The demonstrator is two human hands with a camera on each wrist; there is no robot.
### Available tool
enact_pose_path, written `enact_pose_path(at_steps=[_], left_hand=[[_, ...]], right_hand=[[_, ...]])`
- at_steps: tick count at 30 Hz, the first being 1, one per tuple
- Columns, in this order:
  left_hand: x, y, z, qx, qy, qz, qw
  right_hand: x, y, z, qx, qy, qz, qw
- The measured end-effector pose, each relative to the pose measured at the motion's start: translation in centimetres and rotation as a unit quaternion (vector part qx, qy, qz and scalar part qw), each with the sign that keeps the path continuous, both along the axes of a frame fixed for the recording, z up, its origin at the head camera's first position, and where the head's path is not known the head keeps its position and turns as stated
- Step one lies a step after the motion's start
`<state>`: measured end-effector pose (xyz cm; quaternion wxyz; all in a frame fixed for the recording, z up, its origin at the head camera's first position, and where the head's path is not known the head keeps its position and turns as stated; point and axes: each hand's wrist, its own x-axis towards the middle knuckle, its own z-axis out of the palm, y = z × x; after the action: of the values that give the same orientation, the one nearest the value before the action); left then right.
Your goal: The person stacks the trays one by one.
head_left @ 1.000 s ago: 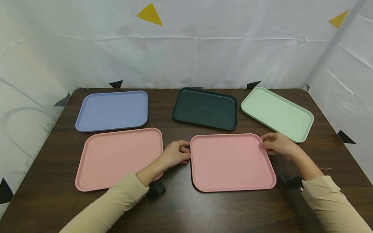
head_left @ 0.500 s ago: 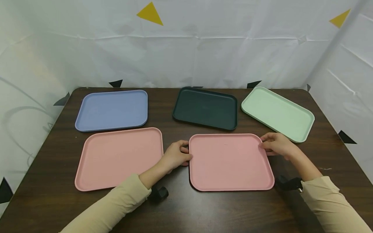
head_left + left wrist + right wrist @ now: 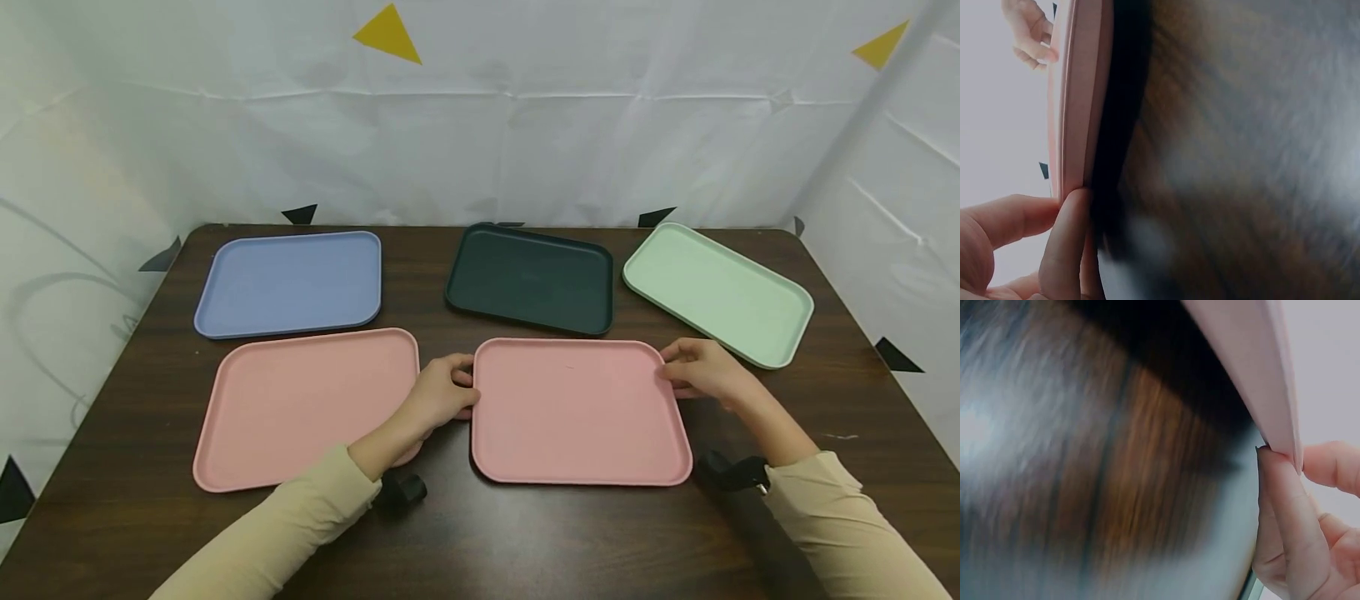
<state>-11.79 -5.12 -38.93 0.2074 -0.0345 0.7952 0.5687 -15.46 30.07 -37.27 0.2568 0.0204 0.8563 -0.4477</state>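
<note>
A pink rectangular tray lies between both hands at the front middle of the table. At its left rim, my left hand pinches the edge, thumb on top and fingers beneath. The right hand grips the opposite rim near its far right corner. From below in the left wrist view, the tray's side stands over a dark shadow, with thumb and fingers meeting at its edge. In the right wrist view the tray's pale underside runs into the pinch of the right fingers.
A second pink tray lies left, partly under the left forearm. Along the back are a blue tray, a dark green tray and a light green tray set at a slant, close to the right hand. White sheeting surrounds the dark wooden table.
The held pink tray has shifted a little left and slightly away from the person, both hands moving with it. The left hand has closed onto its left rim. The other trays stay put.
</note>
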Motion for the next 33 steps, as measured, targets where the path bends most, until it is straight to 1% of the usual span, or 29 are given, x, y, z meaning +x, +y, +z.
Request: enact_pose_path(at_steps=[2,3,6,9,10,16,20,27,33], left_hand=[[-0.2,-0.2,0.0,-0.011,0.003,0.000,0.9999],[-0.4,-0.3,0.0,-0.019,0.006,0.000,0.9998],[-0.7,-0.7,0.0,-0.040,0.013,-0.003,0.9991],[-1.0,-1.0,-0.1,-0.059,0.020,-0.006,0.9981],[-1.0,-1.1,-0.1,-0.062,0.021,-0.007,0.9978],[-1.3,-1.3,0.1,-0.092,0.029,-0.008,0.9953],[-1.3,-1.4,0.3,-0.114,0.037,-0.009,0.9928],[-1.4,-1.6,0.7,-0.147,0.059,-0.029,0.9869],[-1.5,-1.9,1.1,-0.162,0.059,-0.043,0.9841]], right_hand=[[-0.1,-0.1,-0.2,-0.012,0.002,-0.002,1.000],[-0.2,0.0,-0.3,-0.028,0.005,0.001,1.000],[-0.4,-0.2,-0.4,-0.039,0.010,0.001,0.999],[-0.3,-0.9,-0.2,-0.029,0.011,-0.002,1.000],[-0.3,-1.2,-0.1,-0.014,0.008,-0.005,1.000],[-0.4,-2.1,0.0,0.014,0.005,-0.010,1.000],[-0.5,-2.4,-0.1,0.012,0.001,-0.015,1.000],[-0.4,-2.8,-0.2,-0.002,-0.003,-0.026,1.000],[-0.5,-3.0,-0.2,0.002,-0.006,-0.027,1.000]])
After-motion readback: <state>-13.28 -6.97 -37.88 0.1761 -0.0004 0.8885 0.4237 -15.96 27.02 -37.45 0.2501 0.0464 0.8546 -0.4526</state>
